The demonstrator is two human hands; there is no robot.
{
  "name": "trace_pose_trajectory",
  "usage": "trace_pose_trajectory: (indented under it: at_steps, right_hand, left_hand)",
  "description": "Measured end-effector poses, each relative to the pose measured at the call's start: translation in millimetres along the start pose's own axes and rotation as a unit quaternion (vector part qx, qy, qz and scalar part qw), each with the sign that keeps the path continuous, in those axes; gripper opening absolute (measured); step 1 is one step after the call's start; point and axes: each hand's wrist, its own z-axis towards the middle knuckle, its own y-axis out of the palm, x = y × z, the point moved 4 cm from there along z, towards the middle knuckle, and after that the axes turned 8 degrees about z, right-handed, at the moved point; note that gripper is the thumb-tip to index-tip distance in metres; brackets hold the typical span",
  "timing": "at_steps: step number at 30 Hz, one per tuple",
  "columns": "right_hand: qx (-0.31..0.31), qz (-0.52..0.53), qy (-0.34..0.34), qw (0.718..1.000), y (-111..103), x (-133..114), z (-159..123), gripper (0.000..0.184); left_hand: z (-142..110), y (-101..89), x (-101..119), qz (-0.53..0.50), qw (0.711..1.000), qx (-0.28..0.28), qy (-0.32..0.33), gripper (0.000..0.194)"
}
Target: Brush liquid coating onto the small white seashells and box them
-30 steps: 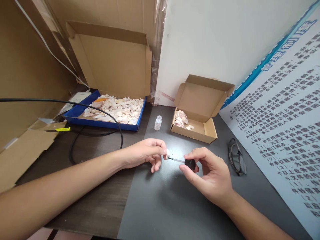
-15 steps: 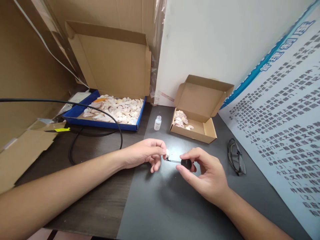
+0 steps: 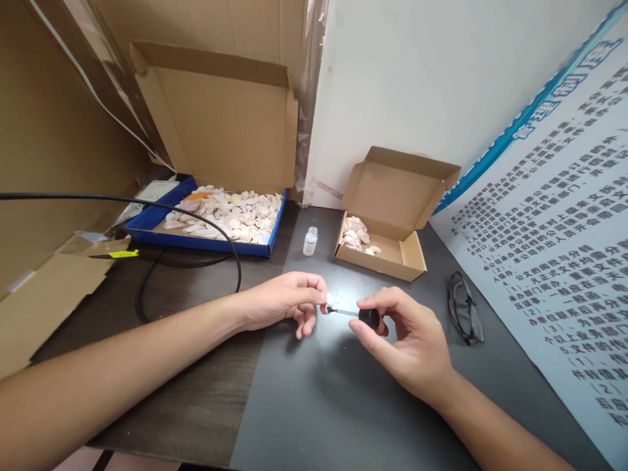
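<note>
So the left hand (image 3: 289, 301) has a small white shell (image 3: 329, 301) pinched at the tips of the thumb and index finger, with the other fingers curled loosely underneath. The shell sits just past those fingertips, on the side facing the right hand (image 3: 415, 343), and a good part of it is hidden by the fingers.

The right hand is gripping a black cap (image 3: 369, 318) between thumb and fingers, and a thin brush (image 3: 347, 313) sticks out of it, pointing at the left hand. Its dark tip is right at the shell's lower edge, though it's too small for me to tell if it's really touching. Both hands are up over a dark gray mat (image 3: 299, 418).

Just beyond the left hand's fingers there's a little clear bottle (image 3: 310, 243) standing upright with its top open. Ahead of the right hand and a bit to its left is a small cardboard box (image 3: 377, 263), lid up, with a few bigger shells (image 3: 356, 232) at its left end. A pair of glasses (image 3: 464, 307) lies to the right of the right hand, and past that is a big printed poster (image 3: 549, 261).

Beyond the left hand, off to its left, is a blue tray (image 3: 206, 244) full of pale shells (image 3: 240, 212), and a black cable (image 3: 239, 261) loops between the tray and the left wrist.
</note>
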Motion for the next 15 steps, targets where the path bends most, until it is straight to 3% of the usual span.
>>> trace_pose_trajectory:
  at_steps: [15]
  right_hand:
    - [0.006, 0.001, -0.004, 1.000, -0.8, -1.6, 1.6, 0.012]
  left_hand:
    - [0.2, -0.7, -0.9, 0.004, 1.000, -0.002, 0.001, 0.021]
